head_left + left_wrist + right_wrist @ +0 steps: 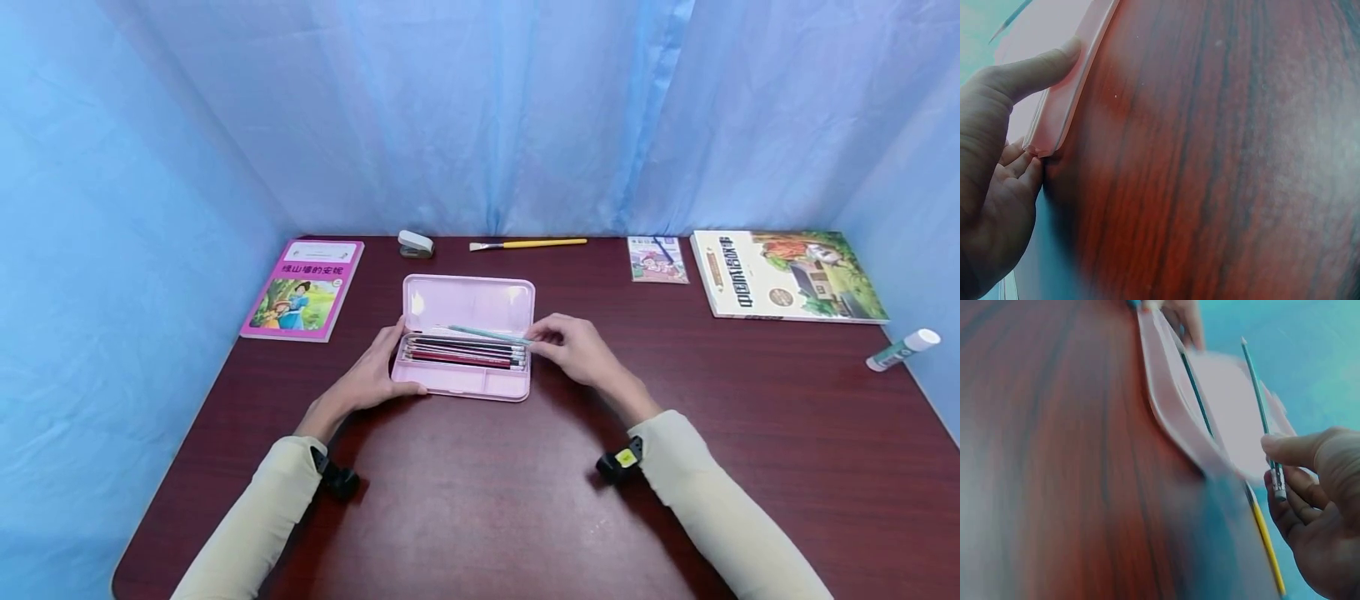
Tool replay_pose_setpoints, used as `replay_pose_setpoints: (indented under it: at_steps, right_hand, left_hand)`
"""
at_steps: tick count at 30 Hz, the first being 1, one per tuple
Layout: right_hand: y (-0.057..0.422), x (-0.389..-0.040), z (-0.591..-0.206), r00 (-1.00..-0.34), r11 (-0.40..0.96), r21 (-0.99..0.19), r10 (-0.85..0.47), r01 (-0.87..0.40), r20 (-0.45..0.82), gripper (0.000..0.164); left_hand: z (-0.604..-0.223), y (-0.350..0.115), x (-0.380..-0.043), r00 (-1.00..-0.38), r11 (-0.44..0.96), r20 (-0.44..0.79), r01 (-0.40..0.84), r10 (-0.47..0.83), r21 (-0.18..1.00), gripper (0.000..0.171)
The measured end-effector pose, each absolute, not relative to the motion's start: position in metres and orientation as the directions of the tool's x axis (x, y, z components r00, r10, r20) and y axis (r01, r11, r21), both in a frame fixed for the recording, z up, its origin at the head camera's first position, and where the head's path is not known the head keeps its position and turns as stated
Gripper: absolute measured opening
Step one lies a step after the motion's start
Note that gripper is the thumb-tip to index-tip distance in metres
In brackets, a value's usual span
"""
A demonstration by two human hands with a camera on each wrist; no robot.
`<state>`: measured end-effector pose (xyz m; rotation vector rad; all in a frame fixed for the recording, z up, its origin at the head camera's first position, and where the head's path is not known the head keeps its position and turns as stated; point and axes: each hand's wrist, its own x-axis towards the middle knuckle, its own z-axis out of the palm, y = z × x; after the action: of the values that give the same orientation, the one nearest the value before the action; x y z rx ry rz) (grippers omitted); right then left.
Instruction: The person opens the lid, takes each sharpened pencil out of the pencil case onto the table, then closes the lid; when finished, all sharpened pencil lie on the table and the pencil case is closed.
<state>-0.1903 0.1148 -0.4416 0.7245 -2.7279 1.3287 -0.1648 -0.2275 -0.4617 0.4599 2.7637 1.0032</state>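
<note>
A pink pencil case [448, 380] lies with its lid [468, 302] raised at the middle of the table. Several pencils [459, 361], dark and red, lie side by side in its long compartment. My left hand [369, 373] grips the case's left end, thumb along the front wall and fingers round by the far corner. Between thumb and fingers, my right hand [576, 348] pinches a green pencil [1256, 387] near its eraser end. That pencil slants over the back of the case, its tip pointing left.
Along the back stand a pink book [300, 292], a white-and-grey stapler [416, 244], a yellow-handled paintbrush [536, 243], a small picture booklet [657, 260] and a large white book [787, 275]. A glue stick [902, 350] lies near the right edge. Blue curtains [450, 108] enclose the table.
</note>
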Motion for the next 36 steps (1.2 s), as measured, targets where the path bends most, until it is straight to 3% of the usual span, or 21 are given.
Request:
replay_pose_setpoints:
  at_steps: [16, 27, 36]
  right_hand:
    - [0.257, -0.195, -0.451, -0.95, 0.732, -0.609, -0.281, -0.304, 0.136, 0.011]
    - [0.274, -0.204, -0.466, -0.967, 0.768, -0.587, -0.217, -0.255, 0.137, 0.009]
    - [0.27, -0.207, -0.469, -0.955, 0.763, -0.574, -0.23, -0.298, 0.189, 0.012]
  left_hand:
    - [-0.461, -0.227, -0.165, -0.937, 0.718, -0.022, 0.253, 0.349, 0.648, 0.116]
    - [-0.462, -0.226, -0.164, -0.938, 0.727, -0.041, 0.238, 0.344, 0.644, 0.116]
    - [-0.462, -0.227, -0.165, -0.938, 0.731, -0.052, 0.231, 0.342, 0.642, 0.117]
